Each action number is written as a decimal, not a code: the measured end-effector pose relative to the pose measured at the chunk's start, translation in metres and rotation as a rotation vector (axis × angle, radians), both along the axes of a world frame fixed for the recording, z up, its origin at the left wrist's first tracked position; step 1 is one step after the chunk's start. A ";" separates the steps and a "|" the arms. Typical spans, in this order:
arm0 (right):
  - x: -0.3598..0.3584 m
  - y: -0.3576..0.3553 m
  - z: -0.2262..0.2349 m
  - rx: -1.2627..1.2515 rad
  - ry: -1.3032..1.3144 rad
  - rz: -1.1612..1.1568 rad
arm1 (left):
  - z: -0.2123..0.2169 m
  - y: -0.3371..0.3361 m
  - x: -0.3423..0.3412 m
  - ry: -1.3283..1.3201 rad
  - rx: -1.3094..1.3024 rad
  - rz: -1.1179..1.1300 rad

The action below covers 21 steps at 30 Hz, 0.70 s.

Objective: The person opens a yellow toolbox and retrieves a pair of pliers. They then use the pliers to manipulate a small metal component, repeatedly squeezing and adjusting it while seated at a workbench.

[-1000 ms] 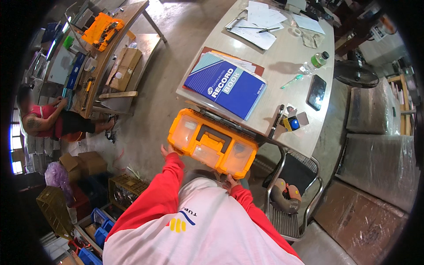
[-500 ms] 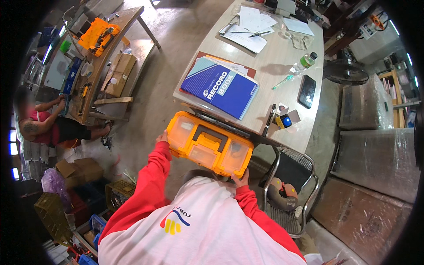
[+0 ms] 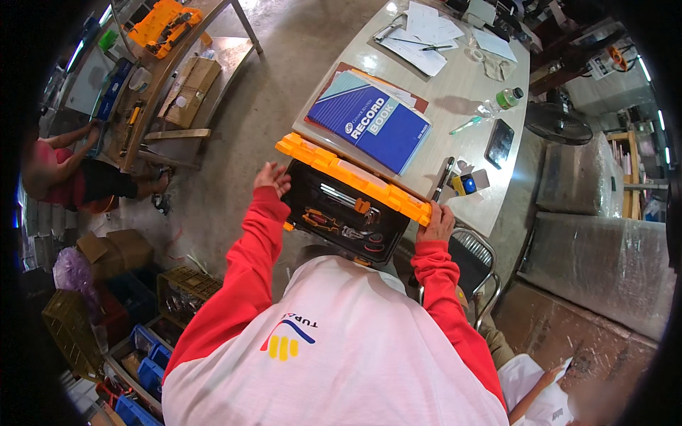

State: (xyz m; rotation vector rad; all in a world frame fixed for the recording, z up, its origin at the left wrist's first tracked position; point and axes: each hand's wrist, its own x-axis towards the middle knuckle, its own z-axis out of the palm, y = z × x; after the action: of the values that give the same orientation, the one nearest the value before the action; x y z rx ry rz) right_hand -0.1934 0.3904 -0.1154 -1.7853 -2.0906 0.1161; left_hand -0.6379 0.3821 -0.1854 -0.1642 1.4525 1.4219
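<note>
An orange toolbox lid (image 3: 355, 174) stands raised at the near edge of the table, and below it the black inside (image 3: 298, 186) of the toolbox shows. Within lie orange-handled pliers (image 3: 321, 219), slim silver rods (image 3: 337, 195) and other small tools too small to name. My right hand (image 3: 437, 224) grips the right end of the lid with its fingers bent over it. Beside the left end of the toolbox, my left hand (image 3: 273, 179) has its fingers apart and holds nothing.
On the table (image 3: 444, 142) lie a blue record book (image 3: 369, 124), a phone (image 3: 500, 143), a plastic bottle (image 3: 501, 101), a pen (image 3: 443, 179) and papers. A metal-framed chair (image 3: 472, 259) stands right. One person (image 3: 67, 170) works at the left bench; another's white shirt (image 3: 533, 387) shows lower right.
The toolbox has gone from closed to open, its lid now raised toward the table. My left hand has let go; my right hand has moved up to the lid. A person appears lower right.
</note>
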 end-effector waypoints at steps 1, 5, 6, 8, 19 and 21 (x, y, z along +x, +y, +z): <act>0.000 0.001 -0.001 -0.022 0.018 -0.014 | -0.011 -0.008 0.009 0.041 -0.073 -0.053; 0.003 0.001 -0.004 0.009 0.042 -0.004 | -0.039 -0.051 0.082 1.012 0.012 -0.646; 0.003 0.001 -0.005 0.033 0.039 0.004 | -0.038 -0.057 0.098 1.185 0.083 -0.850; 0.004 0.002 -0.005 0.026 0.066 0.014 | -0.029 -0.059 0.127 1.385 0.106 -1.257; 0.001 -0.002 -0.006 -0.056 0.089 -0.109 | -0.034 -0.001 0.149 1.399 0.134 -2.113; 0.000 -0.003 -0.006 -0.118 0.144 -0.165 | -0.031 -0.007 0.145 1.531 0.247 -1.994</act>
State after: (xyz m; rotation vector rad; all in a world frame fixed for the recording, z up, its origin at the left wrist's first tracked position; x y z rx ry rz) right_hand -0.1929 0.3874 -0.1217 -1.9479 -1.8643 0.3183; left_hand -0.4930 0.3751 -0.2160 2.2399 1.3065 -0.3187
